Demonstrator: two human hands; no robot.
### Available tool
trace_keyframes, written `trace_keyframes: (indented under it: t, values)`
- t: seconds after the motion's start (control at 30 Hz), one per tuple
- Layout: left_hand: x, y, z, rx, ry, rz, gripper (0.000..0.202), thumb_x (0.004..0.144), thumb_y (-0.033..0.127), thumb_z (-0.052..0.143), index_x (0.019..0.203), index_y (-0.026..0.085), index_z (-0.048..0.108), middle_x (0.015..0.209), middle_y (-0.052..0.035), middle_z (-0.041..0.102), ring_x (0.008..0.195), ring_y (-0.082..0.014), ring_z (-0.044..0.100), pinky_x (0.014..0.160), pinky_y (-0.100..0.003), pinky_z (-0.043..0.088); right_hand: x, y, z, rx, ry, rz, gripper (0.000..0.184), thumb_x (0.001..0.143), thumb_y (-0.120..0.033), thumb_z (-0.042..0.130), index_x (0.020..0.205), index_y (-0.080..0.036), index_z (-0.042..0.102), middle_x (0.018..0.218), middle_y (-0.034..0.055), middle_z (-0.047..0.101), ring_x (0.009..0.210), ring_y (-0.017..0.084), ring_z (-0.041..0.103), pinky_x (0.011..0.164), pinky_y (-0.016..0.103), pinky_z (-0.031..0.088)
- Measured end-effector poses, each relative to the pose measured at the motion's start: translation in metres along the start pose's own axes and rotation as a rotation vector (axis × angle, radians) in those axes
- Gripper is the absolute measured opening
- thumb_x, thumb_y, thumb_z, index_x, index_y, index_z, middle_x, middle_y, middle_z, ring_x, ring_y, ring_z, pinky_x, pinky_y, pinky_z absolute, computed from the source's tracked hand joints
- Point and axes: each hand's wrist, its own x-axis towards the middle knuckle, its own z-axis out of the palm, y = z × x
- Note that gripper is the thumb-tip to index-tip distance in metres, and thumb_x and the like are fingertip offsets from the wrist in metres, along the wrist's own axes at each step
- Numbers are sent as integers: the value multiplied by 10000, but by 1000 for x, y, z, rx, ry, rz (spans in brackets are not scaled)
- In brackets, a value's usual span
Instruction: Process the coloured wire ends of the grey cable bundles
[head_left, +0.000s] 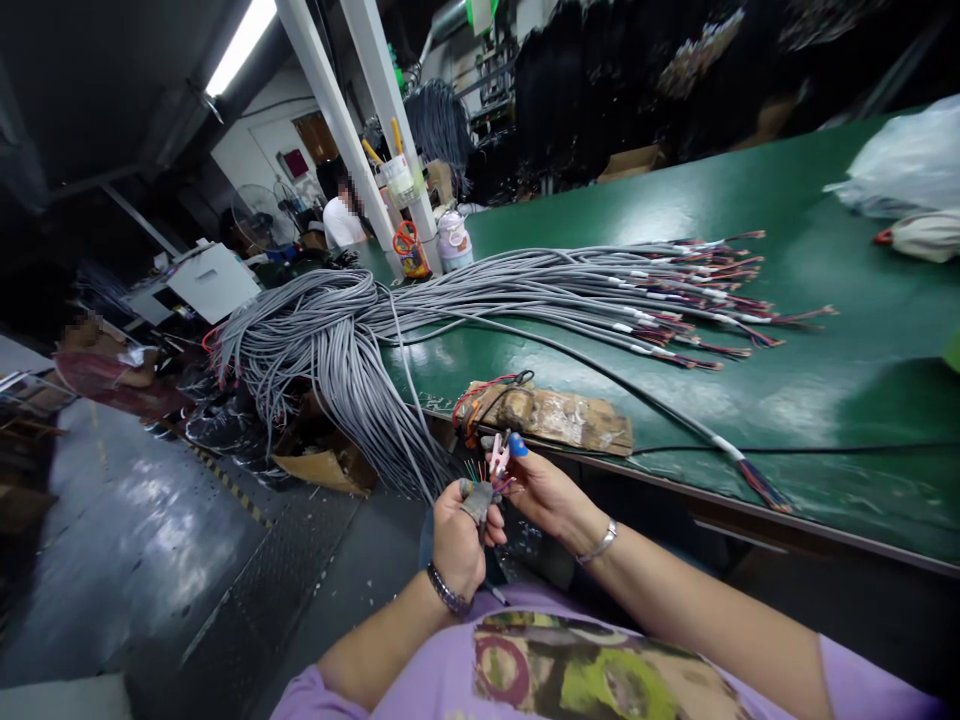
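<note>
My left hand is closed around the end of a grey cable, whose thin coloured wires fan out above my fist. My right hand grips a small pink-handled tool with taped fingertips and holds it right against those wire ends. Both hands sit below the front edge of the green table. A big bundle of grey cables lies across the table and droops over its left edge.
A worn brown block with red and black leads rests on the table edge just above my hands. One cable lies apart. White bags sit far right. Jars, orange scissors and a seated person are beyond.
</note>
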Motion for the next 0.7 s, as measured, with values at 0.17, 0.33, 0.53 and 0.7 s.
trace_keyframes:
  t: [0.17,0.33,0.53,0.7]
  values:
    - [-5,1,-2,20,-16,16,371,655,473,695,657,168,485,458,29,569,317,-59,464,326,-151,252,-3,-1,0,16,-38,39,373,698,-551,686,719,-182,638,636,7,609,575,128,511,560,258,400]
    - [-11,2,-8,55,-5,42,381,652,483,701,641,166,491,444,29,561,305,-59,445,325,-156,251,-8,-9,-11,-23,-139,181,403,747,-580,618,763,-178,645,681,27,617,584,122,534,575,252,454]
    - [-13,-5,-15,119,-5,82,386,673,502,685,641,163,504,459,26,566,325,-64,463,337,-156,275,-18,-16,-19,-273,-229,261,329,713,-465,708,829,-161,660,731,40,635,598,112,546,564,241,471]
    - [-10,-13,-19,261,-165,47,368,704,493,670,669,157,525,477,18,581,337,-74,493,351,-162,332,-25,-21,-11,-527,-257,171,276,620,-348,797,660,-137,624,577,-24,576,510,70,473,522,207,393]
